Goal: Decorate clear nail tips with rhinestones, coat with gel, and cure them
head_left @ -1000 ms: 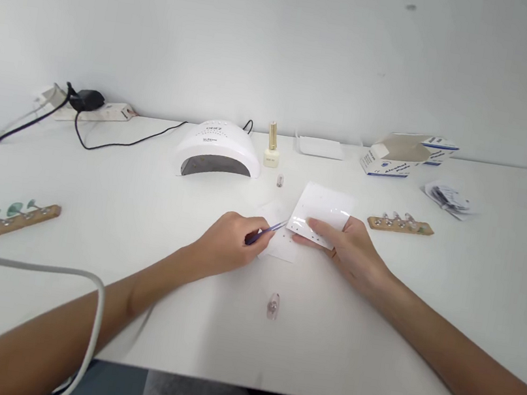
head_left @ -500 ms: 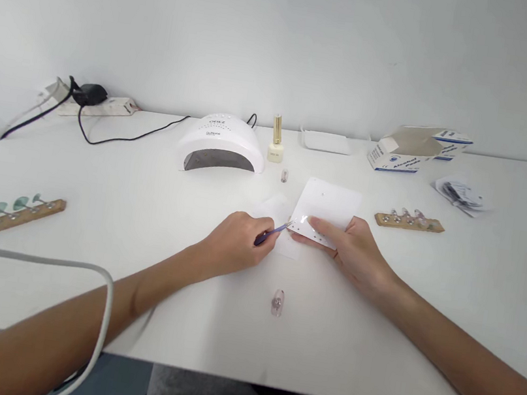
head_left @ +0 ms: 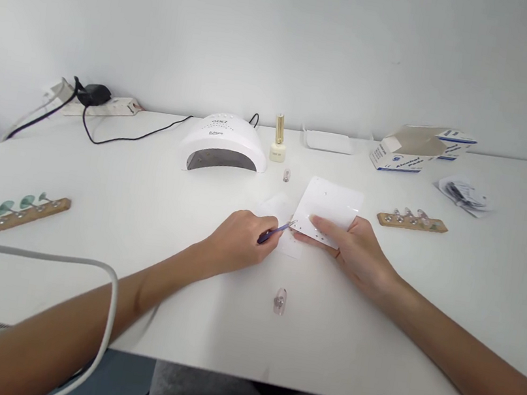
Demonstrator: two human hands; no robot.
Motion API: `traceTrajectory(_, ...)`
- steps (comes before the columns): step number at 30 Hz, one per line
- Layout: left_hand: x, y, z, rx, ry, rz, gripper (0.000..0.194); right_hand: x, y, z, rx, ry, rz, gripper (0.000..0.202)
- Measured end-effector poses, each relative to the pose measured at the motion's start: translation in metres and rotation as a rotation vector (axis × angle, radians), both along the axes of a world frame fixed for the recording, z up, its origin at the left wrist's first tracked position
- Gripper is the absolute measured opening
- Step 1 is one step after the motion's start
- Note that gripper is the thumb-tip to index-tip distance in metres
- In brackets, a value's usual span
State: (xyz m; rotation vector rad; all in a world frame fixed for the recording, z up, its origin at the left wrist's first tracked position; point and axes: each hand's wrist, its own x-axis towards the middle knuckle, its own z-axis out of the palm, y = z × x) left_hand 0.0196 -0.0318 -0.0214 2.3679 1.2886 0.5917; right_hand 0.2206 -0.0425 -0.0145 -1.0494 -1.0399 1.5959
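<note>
Between thumb and fingers, my right hand (head_left: 359, 251) grips a white sheet (head_left: 329, 201) with small dark marks along its lower edge. My left hand (head_left: 242, 237) is closed around purple tweezers (head_left: 274, 232), whose tips touch the sheet's lower left corner. Below the hands, a clear nail tip (head_left: 280, 301) lies on the table. Another small clear tip (head_left: 286, 175) lies above the sheet, near a gold-capped bottle (head_left: 278, 143). Part of a thin white paper (head_left: 274, 206) shows beneath the hands.
A white lamp (head_left: 224, 145) stands at the back, a wooden strip with green pieces (head_left: 23, 218) at left. On the right are another strip (head_left: 412, 223), an open box (head_left: 400, 158) and packets (head_left: 465, 193). A white cable (head_left: 112, 297) loops over my left forearm.
The view has shifted slightly, so the table items appear a little further right. Both hands keep their hold, and the tweezer tips remain at the sheet's corner.
</note>
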Motion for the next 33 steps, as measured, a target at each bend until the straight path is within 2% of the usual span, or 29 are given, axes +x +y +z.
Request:
traceTrajectory(9, -0.0004, 0.0010, -0.0004, 0.011, -0.036, -0.023, 0.028, -0.0012, -0.0007, 0.0011, 0.002, -0.027, -0.024, 0.028)
traceTrajectory(15, -0.0011, 0.0011, -0.0010, 0.001, -0.045, -0.025, 0.028, -0.0015, -0.0010, 0.0036, -0.007, -0.044, -0.008, 0.020)
traceTrajectory(24, -0.0014, 0.0013, -0.0022, 0.011, -0.067, -0.013, 0.026, -0.0017, -0.0017, 0.0001, 0.006, -0.038, -0.030, 0.027)
traceTrajectory(33, -0.0009, 0.0014, -0.0033, 0.033, -0.040, -0.026, 0.029, -0.0017, -0.0011, -0.0007, 0.015, -0.013, -0.034, 0.025)
